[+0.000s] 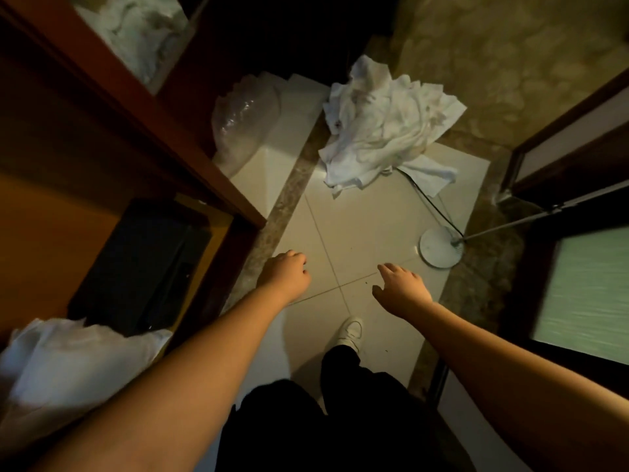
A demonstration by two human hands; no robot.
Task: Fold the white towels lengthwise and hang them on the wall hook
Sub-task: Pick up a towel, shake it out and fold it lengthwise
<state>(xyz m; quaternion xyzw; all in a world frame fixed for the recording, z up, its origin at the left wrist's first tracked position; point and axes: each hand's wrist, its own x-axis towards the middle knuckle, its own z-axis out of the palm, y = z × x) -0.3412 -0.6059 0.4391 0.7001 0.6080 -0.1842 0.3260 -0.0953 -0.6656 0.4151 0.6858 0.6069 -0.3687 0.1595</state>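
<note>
A crumpled heap of white towels [384,127] lies on the pale tiled floor [357,226] ahead of me. My left hand [286,275] hangs over the floor with its fingers curled under and holds nothing. My right hand [401,287] is stretched out with loose, spread fingers, also holding nothing. Both hands are well short of the heap. More white cloth [136,25] sits on an upper shelf at top left, and another white bundle [75,362] lies at the lower left. No wall hook is in view.
A wooden cabinet [112,137] stands at my left with a dark box [146,267] in it. A clear plastic bag [241,120] lies by its corner. A round white lamp base [440,247] with a pole and cord stands at right, beside a dark door frame [558,158]. My white shoe [350,332] is below.
</note>
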